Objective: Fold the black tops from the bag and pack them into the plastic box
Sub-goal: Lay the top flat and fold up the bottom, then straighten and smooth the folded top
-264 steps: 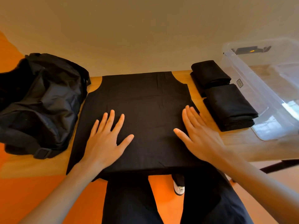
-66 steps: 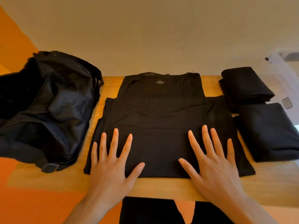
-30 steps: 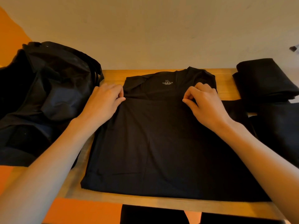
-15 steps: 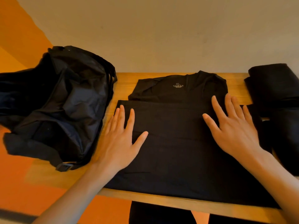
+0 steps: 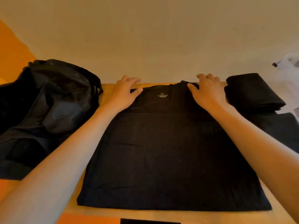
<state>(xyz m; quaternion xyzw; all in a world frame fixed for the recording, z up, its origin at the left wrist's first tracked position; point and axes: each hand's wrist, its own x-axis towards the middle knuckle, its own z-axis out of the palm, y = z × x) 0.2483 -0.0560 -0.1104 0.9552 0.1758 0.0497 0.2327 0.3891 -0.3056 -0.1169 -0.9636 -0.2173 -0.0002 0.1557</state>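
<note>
Left hand point(image 5: 124, 92): at far-left shoulder of top, thumb on the cloth, fingers curled over far edge; reads as a pinch on that corner.
Right hand point(image 5: 207, 92): same at far-right shoulder, thumb by the neckline, fingers hooked behind the edge; holding cloth, not flat.
Black cloth top point(image 5: 169, 151): flat, centre of tabletop, neck w/ pale size print facing up. A straight cross edge lies below the neck, so a layer prob. already lies folded over the body.
Long axis: runs near-to-far, i.e. from the person twd the wall. Neck end far, other end at near tabletop edge.
Key relation: both hands on the far end, one per shoulder, level w/ each other; rest of top lies btw the forearms, on the near side of the hands. Neither hand nearer.
Likely next: draw neck end back twd the person over the body. Needs an even pull, else the fold skews.
Two folded black tops point(image 5: 252, 94): just right of the top, near the right hand, not yet boxed.
Clear plastic box point(image 5: 289, 62): far right, blurred, only a corner shows.
Black fabric bag point(image 5: 48, 110): slumped at left, close to left forearm.
Wooden tabletop point(image 5: 100, 214): carries all.
</note>
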